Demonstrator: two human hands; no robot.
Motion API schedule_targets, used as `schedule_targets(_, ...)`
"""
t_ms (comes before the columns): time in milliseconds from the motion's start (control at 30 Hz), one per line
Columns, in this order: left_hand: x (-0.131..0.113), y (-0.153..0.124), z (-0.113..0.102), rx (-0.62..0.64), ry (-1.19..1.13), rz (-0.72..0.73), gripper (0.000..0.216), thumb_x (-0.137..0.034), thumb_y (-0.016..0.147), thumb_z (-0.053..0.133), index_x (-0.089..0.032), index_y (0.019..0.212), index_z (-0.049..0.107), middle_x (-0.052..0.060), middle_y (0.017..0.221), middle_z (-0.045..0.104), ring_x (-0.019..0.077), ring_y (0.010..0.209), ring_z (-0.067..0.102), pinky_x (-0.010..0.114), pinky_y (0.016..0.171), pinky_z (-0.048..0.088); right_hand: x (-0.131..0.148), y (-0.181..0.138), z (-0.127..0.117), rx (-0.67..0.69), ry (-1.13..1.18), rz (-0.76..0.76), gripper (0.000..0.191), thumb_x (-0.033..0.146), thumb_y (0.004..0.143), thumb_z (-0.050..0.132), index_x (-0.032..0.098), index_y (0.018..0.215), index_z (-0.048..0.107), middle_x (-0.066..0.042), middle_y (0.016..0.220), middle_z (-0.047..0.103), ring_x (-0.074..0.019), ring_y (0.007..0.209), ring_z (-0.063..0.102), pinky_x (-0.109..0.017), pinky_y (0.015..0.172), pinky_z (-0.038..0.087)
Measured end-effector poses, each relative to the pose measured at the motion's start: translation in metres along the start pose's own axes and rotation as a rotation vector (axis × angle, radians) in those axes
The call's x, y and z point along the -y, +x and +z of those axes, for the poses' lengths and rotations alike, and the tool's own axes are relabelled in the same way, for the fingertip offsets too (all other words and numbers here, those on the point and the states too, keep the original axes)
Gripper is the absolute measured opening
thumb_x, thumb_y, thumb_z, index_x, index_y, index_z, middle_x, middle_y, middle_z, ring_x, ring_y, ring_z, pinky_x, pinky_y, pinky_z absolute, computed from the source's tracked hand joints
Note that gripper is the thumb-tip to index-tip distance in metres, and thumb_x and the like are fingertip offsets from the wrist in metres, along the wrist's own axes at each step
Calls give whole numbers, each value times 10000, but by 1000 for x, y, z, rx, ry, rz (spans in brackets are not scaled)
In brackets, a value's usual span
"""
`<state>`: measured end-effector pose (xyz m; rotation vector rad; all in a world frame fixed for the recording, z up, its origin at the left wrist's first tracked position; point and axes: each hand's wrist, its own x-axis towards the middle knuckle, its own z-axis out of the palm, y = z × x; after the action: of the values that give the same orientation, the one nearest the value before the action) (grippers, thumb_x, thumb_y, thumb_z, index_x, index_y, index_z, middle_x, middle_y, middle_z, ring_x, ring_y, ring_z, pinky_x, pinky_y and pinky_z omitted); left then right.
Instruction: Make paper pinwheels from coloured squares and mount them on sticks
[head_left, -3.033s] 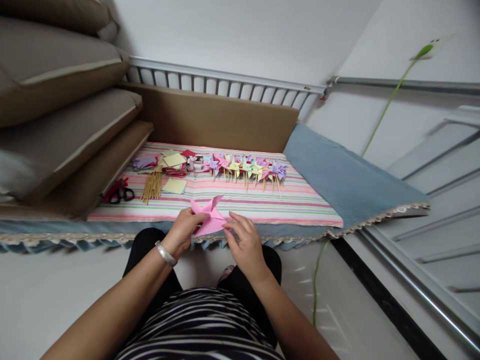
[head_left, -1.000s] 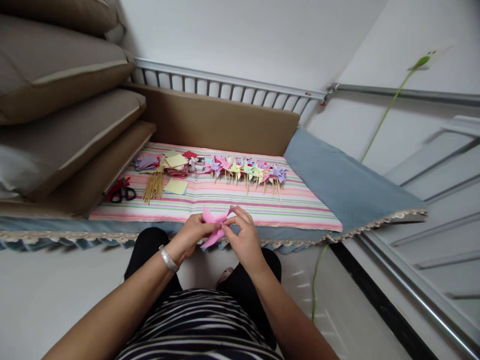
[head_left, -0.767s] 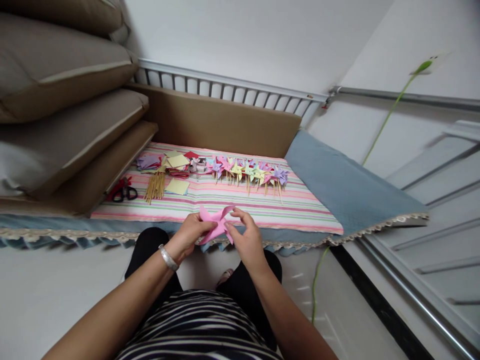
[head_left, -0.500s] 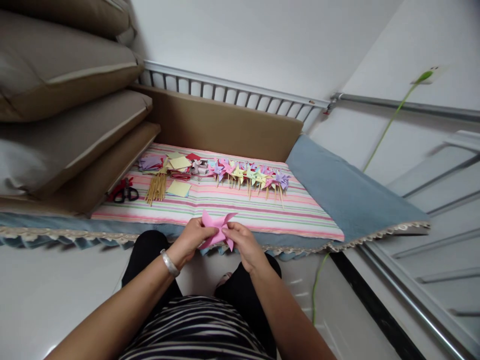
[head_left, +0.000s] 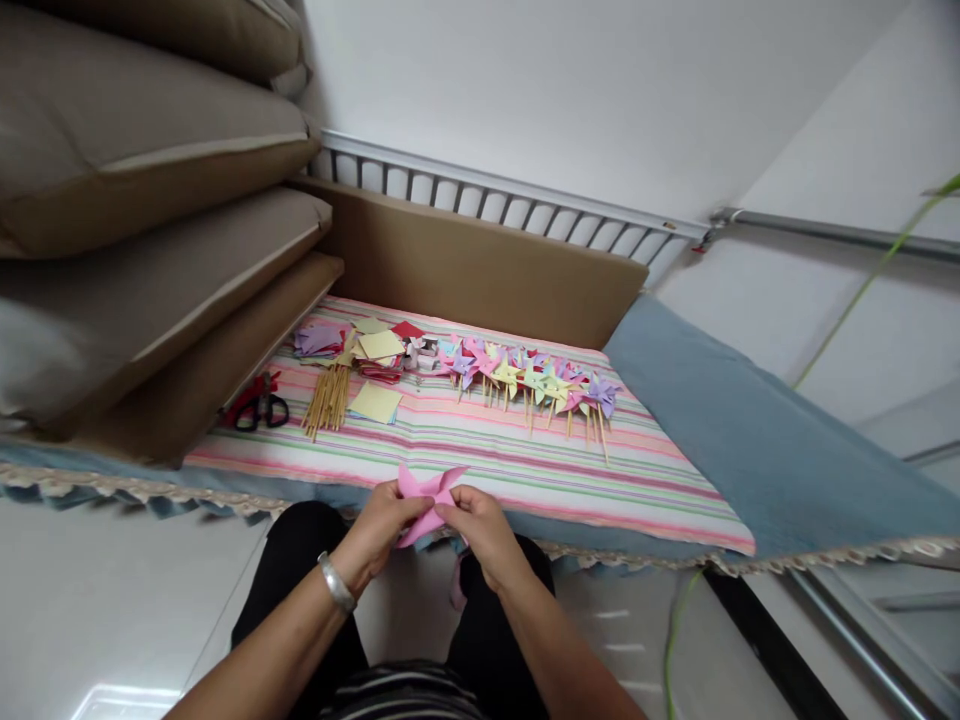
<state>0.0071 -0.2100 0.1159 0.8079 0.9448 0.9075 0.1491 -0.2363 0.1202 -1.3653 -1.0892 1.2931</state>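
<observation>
A pink paper pinwheel [head_left: 422, 496] is pinched between both my hands at the near edge of the striped cloth [head_left: 480, 465]. My left hand [head_left: 381, 528], with a silver bracelet on the wrist, grips its left side with curled fingers. My right hand [head_left: 480, 530] pinches its centre and right side. Farther back on the cloth lie a row of finished pinwheels on sticks [head_left: 529, 385], a bundle of wooden sticks [head_left: 328, 397], loose coloured paper squares [head_left: 375, 350] and red-handled scissors [head_left: 257, 404].
Brown cushions [head_left: 142, 200] are stacked at the left. A cardboard panel [head_left: 480, 260] and a white rail [head_left: 517, 200] stand behind the cloth. A blue blanket [head_left: 750, 440] covers the right side. A green cable [head_left: 862, 290] runs down the right wall.
The pinwheel's corners have been folded inward since three seconds ago, and both hands have closed tighter round it. The view has shifted, so the bed appears farther right and lower.
</observation>
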Motion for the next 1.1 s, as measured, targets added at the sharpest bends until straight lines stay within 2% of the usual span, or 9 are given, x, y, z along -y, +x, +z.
schedule_targets(133, 0, 27, -35, -83, -82, -24, 223, -265, 563, 745, -98, 689, 667, 42, 608, 647, 130, 531, 536, 238, 546, 370, -17, 61, -3, -5, -162, -53, 315, 405, 707, 617, 161, 898, 674, -41, 743, 687, -162, 677, 624, -285, 643, 486)
schedule_targets(267, 0, 41, -72, -165, -154, -58, 193, -253, 565, 756, -111, 661, 666, 31, 583, 647, 120, 514, 531, 224, 536, 365, -31, 150, -10, -128, -347, -73, 184, 325, 714, 657, 177, 822, 672, -37, 851, 689, -183, 834, 621, -337, 799, 477)
schedule_targets(333, 1, 44, -87, -199, -176, -78, 180, -247, 560, 762, -118, 641, 666, 25, 571, 646, 115, 501, 524, 222, 531, 363, -36, 195, -10, -166, -449, -60, 155, 297, 773, 636, 159, 840, 652, -42, 908, 672, -181, 888, 608, -366, 837, 469)
schedule_targets(467, 4, 48, -106, -200, -225, -89, 174, -260, 571, 756, -123, 645, 680, 34, 598, 659, 128, 531, 545, 238, 572, 387, -39, 267, -1, -215, -606, -19, 240, 309, 871, 538, 141, 1037, 580, -64, 1068, 604, -183, 942, 592, -397, 820, 490)
schedule_targets(567, 6, 54, -111, -206, -245, -90, 176, -260, 584, 746, -117, 670, 690, 46, 607, 661, 144, 560, 563, 251, 596, 398, -40, 300, 7, -238, -689, 25, 260, 315, 873, 534, 148, 1070, 567, -67, 1086, 594, -185, 942, 590, -396, 815, 494)
schedule_targets(700, 8, 67, -110, -214, -263, -62, 159, -234, 596, 735, -109, 684, 692, 49, 620, 658, 130, 561, 551, 242, 598, 389, -47, 323, 13, -252, -749, 70, 236, 333, 864, 543, 147, 1000, 594, -56, 1028, 616, -177, 920, 591, -397, 827, 476)
schedule_targets(800, 2, 84, -100, -214, -259, -18, 138, -215, 589, 730, -111, 662, 676, 35, 604, 640, 110, 532, 525, 229, 560, 363, -51, 329, 16, -269, -732, 63, 132, 295, 794, 607, 170, 818, 644, -46, 873, 656, -205, 899, 598, -398, 825, 440)
schedule_targets(933, -31, 121, -73, -203, -167, 56, 157, -212, 550, 741, -117, 606, 629, -1, 541, 571, 75, 454, 436, 219, 468, 282, -49, 325, 15, -278, -592, -8, 77, 225, 665, 625, 215, 589, 631, -47, 689, 664, -266, 871, 610, -375, 778, 410)
schedule_targets(1100, -70, 182, -42, -171, -175, 187, 201, -210, 531, 733, -138, 541, 546, -47, 463, 468, 48, 410, 354, 213, 421, 220, -46, 300, -4, -265, -276, -84, 152, 351, 631, 604, 199, 624, 604, -44, 661, 664, -232, 717, 618, -336, 660, 458)
